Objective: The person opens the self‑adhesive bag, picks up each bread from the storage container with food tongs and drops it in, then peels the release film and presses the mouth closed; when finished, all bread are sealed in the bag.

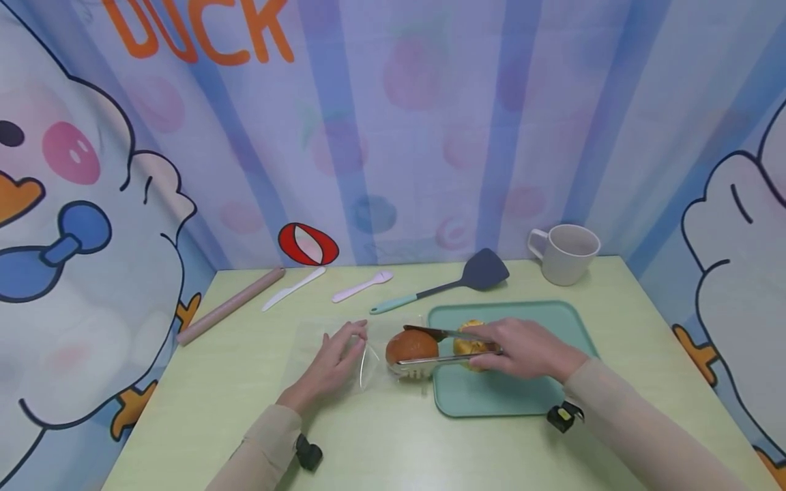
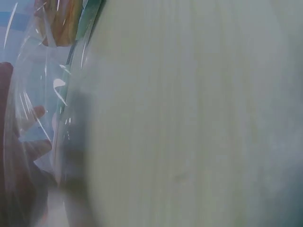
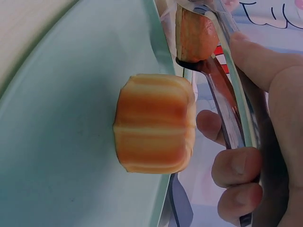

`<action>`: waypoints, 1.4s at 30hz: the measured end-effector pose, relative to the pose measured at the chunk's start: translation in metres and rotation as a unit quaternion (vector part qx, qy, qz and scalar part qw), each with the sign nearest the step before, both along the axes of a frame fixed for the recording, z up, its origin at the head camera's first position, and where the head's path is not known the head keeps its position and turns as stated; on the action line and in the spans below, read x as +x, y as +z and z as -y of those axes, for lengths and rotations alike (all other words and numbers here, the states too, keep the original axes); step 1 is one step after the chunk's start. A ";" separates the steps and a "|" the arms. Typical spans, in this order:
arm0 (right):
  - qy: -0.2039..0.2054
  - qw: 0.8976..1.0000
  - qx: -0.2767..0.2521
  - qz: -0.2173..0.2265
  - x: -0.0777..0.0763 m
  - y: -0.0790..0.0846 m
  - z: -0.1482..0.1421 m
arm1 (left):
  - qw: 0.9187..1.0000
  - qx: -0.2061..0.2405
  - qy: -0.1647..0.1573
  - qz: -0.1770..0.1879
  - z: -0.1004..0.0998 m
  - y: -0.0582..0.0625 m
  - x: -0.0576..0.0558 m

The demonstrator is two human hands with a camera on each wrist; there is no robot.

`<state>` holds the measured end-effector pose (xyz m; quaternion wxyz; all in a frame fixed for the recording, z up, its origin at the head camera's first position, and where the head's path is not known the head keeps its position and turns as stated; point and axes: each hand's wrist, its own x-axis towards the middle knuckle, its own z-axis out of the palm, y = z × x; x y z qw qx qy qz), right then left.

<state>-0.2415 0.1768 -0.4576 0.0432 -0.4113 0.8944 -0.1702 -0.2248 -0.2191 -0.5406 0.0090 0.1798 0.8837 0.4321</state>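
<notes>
A person grips a pair of shiny metal tongs (image 1: pixel 451 357) in the right hand (image 1: pixel 522 348), with a round, glossy brown bun (image 1: pixel 410 346) held between the 2 arms. The head view takes in the whole pale yellow-green table (image 1: pixel 202 409), including a dusty-pink rolling pin (image 1: pixel 232 307), a white plastic knife (image 1: pixel 293 289), a pale pink plastic utensil (image 1: pixel 362 286), a spatula with a dark slate head and mint handle (image 1: pixel 485 270), and an off-white mug (image 1: pixel 568 254). Only the right wrist view shows clearly the boxy yellow bread with orange-brown bands (image 3: pixel 154 124); from the head, tongs and fingers partly cover it. The left wrist view alone reveals a clear plastic bag (image 2: pixel 61 85) draped across the left hand (image 1: pixel 331 361), its fingers parted and visible through the film.

The bun sits to the left of the right hand, at the far end of the tongs, and to the right of the left hand's fingertips, near the left edge of the mint-green rectangular tray (image 1: pixel 491 399). Whether it is inside the bag cannot be told. The banded bread rests on the tray, under the tongs.

On the blue-striped fabric backdrop (image 1: pixel 405 170), large orange capitals read "DUCK" (image 1: pixel 202 31); black strokes in the right wrist view are cut off and unreadable.
</notes>
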 end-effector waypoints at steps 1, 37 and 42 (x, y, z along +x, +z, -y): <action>0.001 1.000 -0.001 0.001 0.000 0.000 0.001 | 1.000 -0.002 0.000 0.002 0.000 0.000 0.000; -0.013 0.998 0.039 -0.056 0.004 -0.007 0.018 | 1.000 -0.004 -0.004 -0.015 0.003 -0.002 0.005; -0.014 0.998 0.043 -0.048 0.005 0.000 0.011 | 1.000 -0.003 -0.003 -0.018 0.003 -0.002 0.003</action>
